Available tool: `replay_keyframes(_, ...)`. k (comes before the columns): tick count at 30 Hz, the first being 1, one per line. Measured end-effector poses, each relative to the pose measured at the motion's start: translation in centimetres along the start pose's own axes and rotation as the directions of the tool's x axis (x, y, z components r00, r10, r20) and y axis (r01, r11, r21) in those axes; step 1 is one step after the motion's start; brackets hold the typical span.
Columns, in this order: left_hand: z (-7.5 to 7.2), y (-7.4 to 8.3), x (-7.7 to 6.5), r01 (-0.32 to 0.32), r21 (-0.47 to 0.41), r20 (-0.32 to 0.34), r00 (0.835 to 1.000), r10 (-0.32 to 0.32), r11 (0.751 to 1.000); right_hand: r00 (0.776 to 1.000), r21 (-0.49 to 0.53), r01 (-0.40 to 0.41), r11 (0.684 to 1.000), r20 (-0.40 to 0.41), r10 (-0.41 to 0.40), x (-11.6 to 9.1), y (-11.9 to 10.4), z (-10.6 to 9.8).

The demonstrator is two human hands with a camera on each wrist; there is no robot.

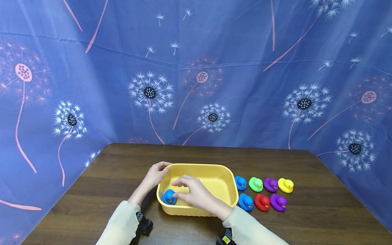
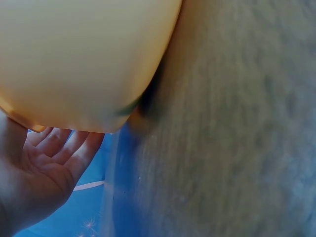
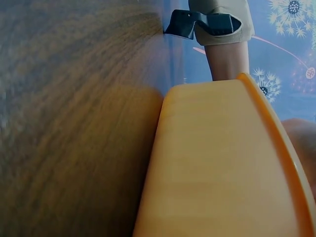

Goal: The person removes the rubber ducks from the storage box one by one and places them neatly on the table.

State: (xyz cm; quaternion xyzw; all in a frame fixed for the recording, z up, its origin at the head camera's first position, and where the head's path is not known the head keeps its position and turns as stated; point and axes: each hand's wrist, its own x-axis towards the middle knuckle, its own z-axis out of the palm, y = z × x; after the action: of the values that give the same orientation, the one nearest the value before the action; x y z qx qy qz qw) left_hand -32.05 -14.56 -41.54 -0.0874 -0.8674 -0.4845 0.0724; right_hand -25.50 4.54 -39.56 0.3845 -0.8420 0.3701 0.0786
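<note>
A yellow plastic basin stands on the table. My left hand holds its back left corner, thumb at the rim; in the left wrist view the fingers reach behind the basin's outer wall. Inside, at the front left, sits a blue rubber duck. My right hand reaches over the front rim, fingers spread apart above the duck. Its thumb tip is at the duck's side; whether they touch I cannot tell. The right wrist view shows mostly the basin's outer wall, with part of a hand at the right edge.
Right of the basin, rubber ducks stand in two rows: blue, green, purple and yellow behind; blue, red and purple in front. A blue dandelion-print cloth hangs behind the brown table.
</note>
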Motion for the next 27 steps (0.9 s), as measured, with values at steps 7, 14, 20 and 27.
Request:
replay_keyframes(7, 0.06, -0.02, 0.12, 0.002, 0.001, -0.001, 1.0, -0.002, 1.0, 0.999, 0.041, 0.023, 0.999, 0.034, -0.025, 0.33, 0.29, 0.47)
replay_keyframes(14, 0.03, 0.02, 0.15, 0.013, -0.006, 0.0, 1.0, -0.013, 1.0, 0.996, 0.098, -0.006, 0.995, 0.085, -0.002, 0.53, 0.31, 0.71)
replay_keyframes(20, -0.01, 0.14, 0.06, 0.015, -0.006, 0.006, 1.0, -0.015, 1.0, 0.992, 0.097, -0.042, 0.994, 0.119, 0.031, 0.51, 0.2, 0.9)
replay_keyframes(27, 0.23, 0.06, -0.03, 0.019, -0.026, 0.009, 1.0, -0.019, 0.999, 0.986, 0.083, -0.053, 0.995, 0.165, 0.039, 0.32, 0.34, 0.89)
